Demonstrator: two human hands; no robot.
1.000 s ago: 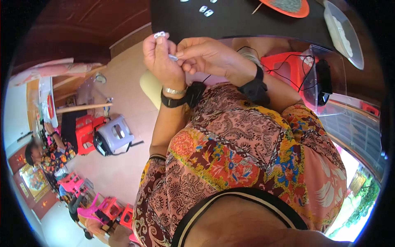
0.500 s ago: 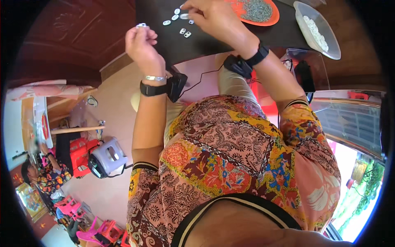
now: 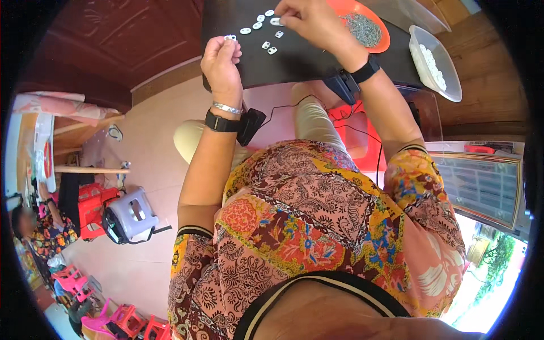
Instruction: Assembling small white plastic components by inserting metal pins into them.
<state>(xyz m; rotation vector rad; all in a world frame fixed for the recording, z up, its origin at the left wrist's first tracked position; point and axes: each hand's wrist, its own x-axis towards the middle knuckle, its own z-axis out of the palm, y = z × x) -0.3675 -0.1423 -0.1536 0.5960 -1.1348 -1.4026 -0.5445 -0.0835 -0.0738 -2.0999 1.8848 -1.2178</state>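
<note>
Danger on the left: my left grip [image 3: 222, 65] was clamped on a small white piece [image 3: 230, 37] by the fingertips alone, close to the left edge of the dark surface [image 3: 294, 63], so a slackened pinch could have dropped it over the side! Across the way, my right grip [image 3: 310, 24] was down at a white oval [image 3: 276, 21]; clamped or merely touching, I couldn't tell. A hasty sweep there might have scattered the neighbouring ovals [image 3: 258, 25], and a careless wrist could have bumped the orange plate [image 3: 387, 43] of grey metal bits [image 3: 362, 29] just beside it. Now the pose: left forearm running nearly straight up, fingers curled above the near left corner; right forearm slanting in over the near edge, fingers reaching left.
</note>
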